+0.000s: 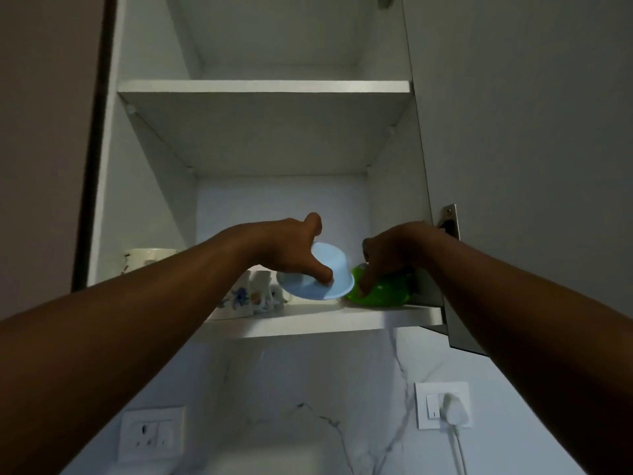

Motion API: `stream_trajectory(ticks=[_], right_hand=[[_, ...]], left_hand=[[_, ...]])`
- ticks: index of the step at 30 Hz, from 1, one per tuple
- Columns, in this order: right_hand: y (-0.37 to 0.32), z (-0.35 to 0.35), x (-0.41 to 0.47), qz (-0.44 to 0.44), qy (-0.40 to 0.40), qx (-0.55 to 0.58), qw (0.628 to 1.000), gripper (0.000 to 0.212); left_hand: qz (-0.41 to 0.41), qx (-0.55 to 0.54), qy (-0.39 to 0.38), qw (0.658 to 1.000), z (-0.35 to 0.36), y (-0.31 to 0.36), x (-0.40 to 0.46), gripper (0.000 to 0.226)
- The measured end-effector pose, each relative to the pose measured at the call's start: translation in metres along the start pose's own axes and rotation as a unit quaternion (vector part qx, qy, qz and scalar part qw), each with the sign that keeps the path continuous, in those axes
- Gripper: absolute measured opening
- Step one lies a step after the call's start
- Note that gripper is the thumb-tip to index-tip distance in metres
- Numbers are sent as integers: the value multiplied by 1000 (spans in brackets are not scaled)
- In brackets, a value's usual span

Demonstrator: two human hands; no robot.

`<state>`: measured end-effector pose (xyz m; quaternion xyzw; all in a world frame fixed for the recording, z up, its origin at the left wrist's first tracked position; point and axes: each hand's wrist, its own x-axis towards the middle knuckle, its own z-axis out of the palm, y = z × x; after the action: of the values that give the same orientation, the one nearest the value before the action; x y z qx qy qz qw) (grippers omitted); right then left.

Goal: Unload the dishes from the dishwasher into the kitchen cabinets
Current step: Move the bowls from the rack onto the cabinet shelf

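**Two bowls being set on the lowest cabinet shelf**

A blue bowl (317,271) is gripped by the left hand (291,245), thumb pressed on its outer wall, tilted and held just above the bottom shelf (308,320). A green bowl (380,294) is grasped by the right hand (394,252) and appears to rest on the same shelf, just right of the blue bowl. Left of the blue bowl, flowered cups (253,296) are seen, and farther left a cream mug (147,258). The shelf above the bowls looks bare.

Unloading is judged to be partly done; both bowls are not yet released. The dishwasher is out of view, so what remains cannot be told. The right fingertips are hidden behind the green bowl, and dim light blurs the cups.
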<state>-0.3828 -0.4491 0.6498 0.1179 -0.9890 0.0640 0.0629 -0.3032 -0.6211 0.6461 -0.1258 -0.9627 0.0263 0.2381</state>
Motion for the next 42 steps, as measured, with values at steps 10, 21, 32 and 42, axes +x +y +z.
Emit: stream_trajectory(ticks=[10,21,32,42], right_hand=[[0,1,8,4,-60,19,998,60],[1,2,9,-1,-50,33,998,56],[-1,7,18,6,-61,19,998,69],[1,11,21,12,-51,25,998,66]], left_hand=[[-58,16,-138,989,14,-11,40,67],[-50,-46,-207,976,25,-21,36,70],[-9,-21,-165,986,41,-32,30,68],[-21,33,-139,990,45,-25,33,70]])
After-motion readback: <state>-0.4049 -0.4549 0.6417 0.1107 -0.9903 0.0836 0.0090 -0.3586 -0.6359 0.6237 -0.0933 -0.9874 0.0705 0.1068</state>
